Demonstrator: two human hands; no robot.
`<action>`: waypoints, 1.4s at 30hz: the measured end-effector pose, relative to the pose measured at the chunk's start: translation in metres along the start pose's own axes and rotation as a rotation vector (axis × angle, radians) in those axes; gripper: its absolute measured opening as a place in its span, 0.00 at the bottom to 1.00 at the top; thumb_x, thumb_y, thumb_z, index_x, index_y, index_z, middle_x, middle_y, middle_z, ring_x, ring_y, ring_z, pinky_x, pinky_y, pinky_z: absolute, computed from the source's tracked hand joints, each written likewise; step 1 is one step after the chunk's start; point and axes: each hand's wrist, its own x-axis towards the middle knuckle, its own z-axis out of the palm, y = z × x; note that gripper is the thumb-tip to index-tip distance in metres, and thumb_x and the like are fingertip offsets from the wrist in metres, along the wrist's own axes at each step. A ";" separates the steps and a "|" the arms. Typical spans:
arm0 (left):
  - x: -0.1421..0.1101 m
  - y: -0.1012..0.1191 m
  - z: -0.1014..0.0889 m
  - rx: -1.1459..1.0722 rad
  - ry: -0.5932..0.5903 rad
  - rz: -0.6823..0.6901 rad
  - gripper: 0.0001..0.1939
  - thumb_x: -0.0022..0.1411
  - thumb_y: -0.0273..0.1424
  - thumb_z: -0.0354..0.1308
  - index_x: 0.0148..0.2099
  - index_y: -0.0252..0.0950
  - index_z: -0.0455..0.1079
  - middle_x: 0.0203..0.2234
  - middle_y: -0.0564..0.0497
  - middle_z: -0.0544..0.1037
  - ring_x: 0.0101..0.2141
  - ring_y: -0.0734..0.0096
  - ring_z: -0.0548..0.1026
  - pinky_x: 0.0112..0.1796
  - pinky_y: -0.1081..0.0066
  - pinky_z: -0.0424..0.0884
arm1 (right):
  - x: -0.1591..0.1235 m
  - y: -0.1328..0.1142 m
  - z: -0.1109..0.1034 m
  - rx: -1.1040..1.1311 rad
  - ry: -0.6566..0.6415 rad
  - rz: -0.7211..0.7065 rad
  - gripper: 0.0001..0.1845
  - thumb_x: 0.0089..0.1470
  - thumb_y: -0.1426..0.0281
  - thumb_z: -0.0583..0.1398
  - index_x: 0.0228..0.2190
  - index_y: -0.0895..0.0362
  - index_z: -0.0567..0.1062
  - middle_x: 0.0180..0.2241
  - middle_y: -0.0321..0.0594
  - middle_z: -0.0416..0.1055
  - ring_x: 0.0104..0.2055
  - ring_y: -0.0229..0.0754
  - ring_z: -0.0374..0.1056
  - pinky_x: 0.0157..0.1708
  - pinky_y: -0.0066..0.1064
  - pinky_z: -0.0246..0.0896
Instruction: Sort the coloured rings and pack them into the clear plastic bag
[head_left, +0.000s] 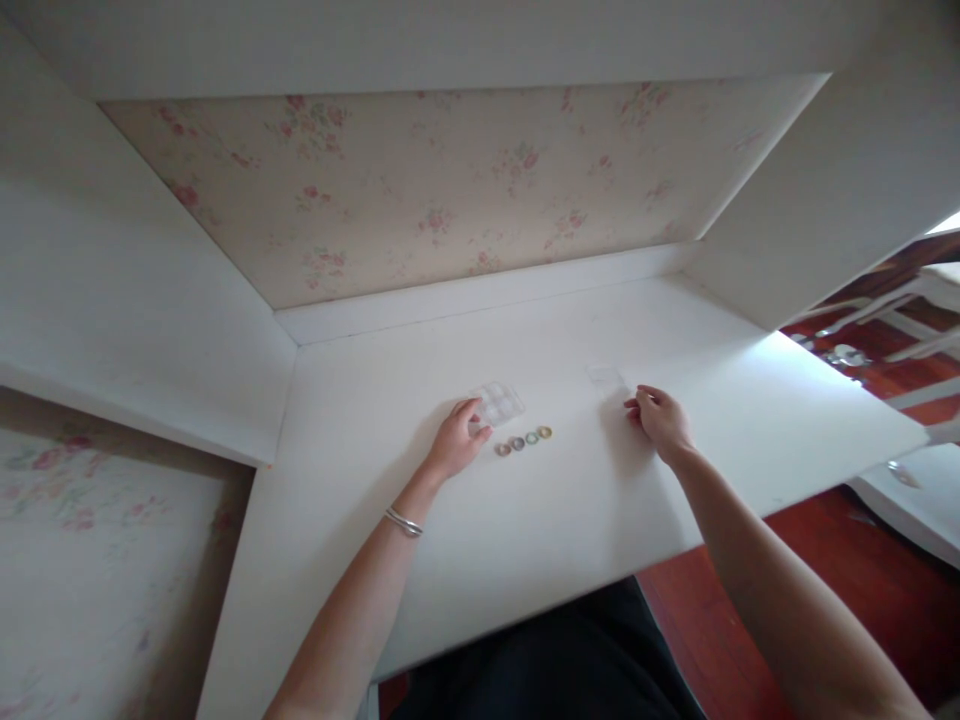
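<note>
A clear plastic box with small compartments (501, 403) is on the white desk, and its left edge sits between the thumb and fingers of my left hand (454, 442). Just in front of the box, several small round rings (532, 438) form a slanting row, in brownish, grey, greenish and golden tones. Over to the right, my right hand (661, 420) is held low with its fingers curled together; whatever they pinch is too small to make out. Beside those fingertips, a thin transparent plastic piece (606, 376) shows faintly; I cannot tell whether they touch it.
White panels (802, 180) enclose the desk (570, 530) left and right, with a low ledge (487, 295) along the floral-papered back wall (450, 190). Reddish floor (720, 620) and white furniture (922, 300) lie to the right. My dark-clothed lap (547, 660) is at the front edge.
</note>
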 end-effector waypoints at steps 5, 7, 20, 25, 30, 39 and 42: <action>0.006 0.008 0.010 0.303 -0.008 0.009 0.22 0.58 0.31 0.55 0.56 0.37 0.62 0.50 0.45 0.70 0.43 0.64 0.71 0.47 0.63 0.66 | -0.037 0.008 0.001 -0.003 0.063 -0.047 0.24 0.51 0.56 0.52 0.43 0.59 0.72 0.28 0.41 0.74 0.25 0.37 0.67 0.27 0.28 0.59; 0.008 0.013 0.015 0.379 0.009 -0.009 0.22 0.58 0.34 0.56 0.55 0.38 0.63 0.50 0.46 0.71 0.46 0.61 0.70 0.47 0.62 0.64 | -0.049 0.008 0.001 -0.027 0.055 -0.075 0.23 0.52 0.56 0.51 0.43 0.57 0.72 0.29 0.40 0.74 0.26 0.37 0.66 0.28 0.28 0.59; 0.021 0.026 0.029 0.405 0.106 -0.039 0.14 0.59 0.37 0.57 0.49 0.47 0.70 0.44 0.51 0.68 0.41 0.70 0.71 0.43 0.70 0.65 | -0.053 0.012 0.002 -0.080 -0.161 -0.171 0.25 0.53 0.53 0.49 0.42 0.56 0.73 0.30 0.41 0.74 0.28 0.40 0.65 0.29 0.30 0.55; 0.023 0.031 0.037 0.381 0.163 -0.106 0.08 0.58 0.37 0.58 0.39 0.44 0.75 0.41 0.52 0.68 0.37 0.72 0.71 0.42 0.70 0.66 | -0.055 0.013 -0.003 -0.124 -0.284 -0.214 0.24 0.53 0.53 0.49 0.41 0.53 0.74 0.29 0.37 0.74 0.26 0.38 0.64 0.28 0.29 0.54; 0.022 0.039 0.040 0.358 0.154 -0.172 0.10 0.56 0.37 0.60 0.40 0.43 0.75 0.42 0.51 0.68 0.36 0.72 0.71 0.43 0.68 0.66 | -0.055 0.011 -0.008 -0.131 -0.364 -0.248 0.24 0.54 0.52 0.49 0.41 0.53 0.74 0.29 0.37 0.74 0.28 0.39 0.66 0.29 0.29 0.56; -0.018 0.045 0.029 0.126 0.231 -0.191 0.12 0.61 0.33 0.53 0.45 0.36 0.71 0.39 0.50 0.70 0.30 0.77 0.70 0.38 0.72 0.70 | -0.060 0.010 -0.012 -0.143 -0.414 -0.308 0.21 0.56 0.54 0.49 0.40 0.52 0.73 0.29 0.37 0.75 0.32 0.42 0.68 0.33 0.30 0.58; -0.041 0.055 0.030 0.102 0.217 -0.245 0.11 0.62 0.35 0.52 0.43 0.36 0.71 0.37 0.50 0.72 0.32 0.74 0.71 0.37 0.72 0.71 | -0.061 0.009 -0.013 -0.178 -0.455 -0.350 0.20 0.56 0.55 0.49 0.41 0.50 0.73 0.29 0.36 0.75 0.33 0.42 0.69 0.34 0.31 0.59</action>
